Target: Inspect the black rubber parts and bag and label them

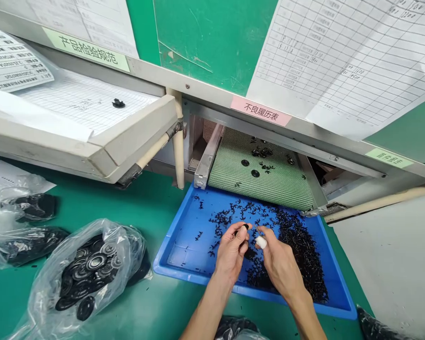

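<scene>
Over the blue tray [172, 236], my left hand [230, 255] is closed with a small black plastic part [246, 227] between thumb and fingers; most of the part is hidden by them. Just to its right is my right hand [283, 267], its thumb wrapped in a white cover [261, 242]. Index finger and thumb are bent together close to the part, and whatever they pinch is too small to make out. Beneath both hands, many thin black branched plastic scraps [301, 250] lie in the tray, heaped thickest on the right side.
A green conveyor belt [226, 156] carrying black discs [255, 174] and scraps ends above the tray's far edge. To the left, an open clear bag [134, 241] holds round black parts [96, 261]. A grey shelf [127, 141] with papers juts out above the green table [148, 198].
</scene>
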Tool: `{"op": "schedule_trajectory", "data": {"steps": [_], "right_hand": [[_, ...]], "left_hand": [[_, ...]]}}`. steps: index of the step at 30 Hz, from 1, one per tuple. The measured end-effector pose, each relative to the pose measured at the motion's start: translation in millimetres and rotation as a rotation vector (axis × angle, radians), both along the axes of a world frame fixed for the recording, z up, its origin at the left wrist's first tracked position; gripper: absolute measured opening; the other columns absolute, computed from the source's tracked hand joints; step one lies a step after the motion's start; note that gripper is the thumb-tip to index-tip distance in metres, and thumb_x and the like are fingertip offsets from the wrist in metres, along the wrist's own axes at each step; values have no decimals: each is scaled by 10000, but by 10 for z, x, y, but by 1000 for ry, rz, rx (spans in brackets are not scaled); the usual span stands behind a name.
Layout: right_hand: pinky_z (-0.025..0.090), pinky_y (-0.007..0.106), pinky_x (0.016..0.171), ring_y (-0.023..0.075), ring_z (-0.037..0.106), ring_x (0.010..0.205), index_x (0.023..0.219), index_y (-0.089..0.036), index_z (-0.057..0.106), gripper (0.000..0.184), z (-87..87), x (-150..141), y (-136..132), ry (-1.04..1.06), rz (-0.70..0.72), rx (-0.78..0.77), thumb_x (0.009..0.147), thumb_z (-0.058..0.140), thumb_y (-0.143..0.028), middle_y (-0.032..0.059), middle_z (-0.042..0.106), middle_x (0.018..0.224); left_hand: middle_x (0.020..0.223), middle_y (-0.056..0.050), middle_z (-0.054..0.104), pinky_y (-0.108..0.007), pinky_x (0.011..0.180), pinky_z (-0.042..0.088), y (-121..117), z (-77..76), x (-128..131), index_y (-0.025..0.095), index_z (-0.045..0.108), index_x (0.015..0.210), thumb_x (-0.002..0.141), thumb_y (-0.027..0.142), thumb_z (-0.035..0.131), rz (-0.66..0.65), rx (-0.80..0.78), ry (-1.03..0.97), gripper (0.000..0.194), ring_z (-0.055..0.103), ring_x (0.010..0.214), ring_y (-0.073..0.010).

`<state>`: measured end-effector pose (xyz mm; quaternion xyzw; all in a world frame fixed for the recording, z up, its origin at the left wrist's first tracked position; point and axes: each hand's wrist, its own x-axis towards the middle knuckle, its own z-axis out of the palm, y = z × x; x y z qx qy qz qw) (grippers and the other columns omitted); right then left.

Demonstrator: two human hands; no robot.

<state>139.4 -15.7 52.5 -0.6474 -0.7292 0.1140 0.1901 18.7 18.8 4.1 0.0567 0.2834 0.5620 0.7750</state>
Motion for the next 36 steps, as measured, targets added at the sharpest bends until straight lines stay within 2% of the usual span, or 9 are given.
{"op": "schedule_trajectory", "data": {"steps": [3, 5, 10, 16, 21, 26, 28, 31, 36], "right_hand": [[516, 273, 689, 184, 669, 797, 1136, -180, 597, 368, -57, -94, -60, -47, 9, 132, 909, 311, -144, 82, 696, 991], [515, 275, 672, 189, 670, 797, 1109, -170, 613, 368, -76, -147, -73, -74, 9, 174, 906, 307, -140, 84, 696, 990], [507, 272, 665, 184, 655, 784, 1083, -169, 619, 350, -72, -207, -60, -12, -26, 169, 895, 326, -131, 75, 688, 948], [511, 265, 725, 164, 623, 828, 1146, -181, 603, 391, -44, -127, -31, 140, -50, 172, 882, 324, -106, 80, 637, 980], [521, 311, 809, 187, 635, 932, 1177, -186, 586, 382, -48, -72, -82, 105, -50, 183, 886, 346, -123, 82, 660, 1074], [515, 301, 766, 185, 639, 872, 1104, -189, 610, 343, -9, -89, -137, 64, -26, 190, 889, 353, -116, 66, 678, 995], [510, 293, 741, 183, 632, 844, 1106, -193, 612, 350, 12, -95, -139, 36, -7, 182, 888, 352, -108, 62, 673, 968], [502, 283, 720, 180, 622, 817, 1115, -190, 605, 361, 31, -97, -140, -2, -3, 190, 883, 347, -92, 60, 661, 942], [475, 280, 707, 185, 597, 815, 1138, -189, 584, 363, 55, -92, -152, -90, 7, 227, 884, 351, -77, 59, 643, 914]], "left_hand": [[895, -57, 691, -133, 448, 316, 4, -4, 1, 145, 665, 814, 610, 252, 843, 2, -20, -18, 291, 502, 601, -48], [899, -54, 691, -133, 457, 330, 3, -2, -2, 154, 665, 850, 618, 249, 840, -1, -12, -25, 306, 510, 603, -48], [952, -86, 690, -127, 486, 364, -8, 18, -12, 145, 665, 956, 665, 253, 813, -28, 12, -39, 345, 525, 632, -51], [756, -48, 663, -121, 441, 301, -20, 21, 0, 142, 659, 831, 631, 270, 835, -28, 17, -43, 295, 479, 576, -49], [734, -28, 614, -128, 469, 318, -29, 12, 4, 128, 700, 919, 619, 305, 839, -29, 24, 36, 375, 463, 587, -46], [651, 21, 544, -132, 455, 268, -51, 11, 19, 152, 696, 873, 674, 313, 803, -21, 100, 91, 277, 376, 524, -26], [689, 10, 578, -141, 445, 244, -63, 26, 26, 154, 686, 856, 707, 325, 776, -21, 148, 117, 244, 331, 503, -20], [791, -24, 640, -153, 448, 241, -77, 54, 32, 163, 673, 875, 745, 329, 741, -26, 197, 172, 222, 343, 523, -32], [766, -22, 664, -161, 458, 259, -86, 48, 32, 157, 687, 873, 711, 328, 764, -28, 197, 269, 248, 349, 512, -35]]}}
